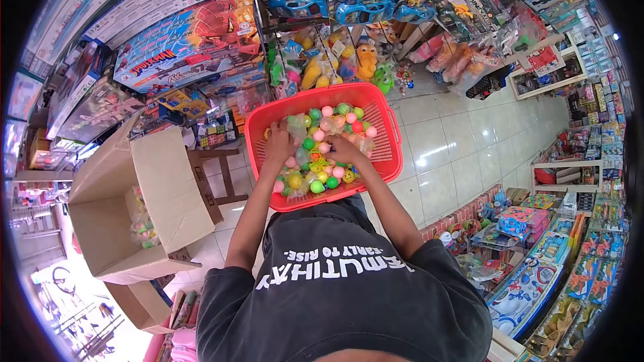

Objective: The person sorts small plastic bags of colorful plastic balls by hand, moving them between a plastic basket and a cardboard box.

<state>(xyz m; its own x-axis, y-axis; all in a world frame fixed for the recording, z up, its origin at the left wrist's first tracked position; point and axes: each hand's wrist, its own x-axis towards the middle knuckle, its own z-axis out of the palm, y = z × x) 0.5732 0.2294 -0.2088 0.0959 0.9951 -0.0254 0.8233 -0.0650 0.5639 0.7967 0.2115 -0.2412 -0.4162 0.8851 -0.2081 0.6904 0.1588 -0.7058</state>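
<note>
A red plastic basket (pixel 391 137) with slotted sides rests at my lap, filled with small balls in pink, green and yellow, some inside clear plastic bags (pixel 334 125). My left hand (pixel 279 143) is in the left part of the basket, fingers curled down beside a crumpled clear bag (pixel 296 125). Toward the middle, my right hand (pixel 344 150) has its fingers bent and drawn together close to a pale pink ball (pixel 325 147). What either hand grips is hidden among the balls and plastic.
An open cardboard box (pixel 173 191) with bagged balls (pixel 143 224) inside stands at left. Boxed toys (pixel 188 43) and hanging dinosaur packs (pixel 362 0) line the front. Tiled floor (pixel 446 141) runs to the right, where toy displays (pixel 530 275) stand along the side.
</note>
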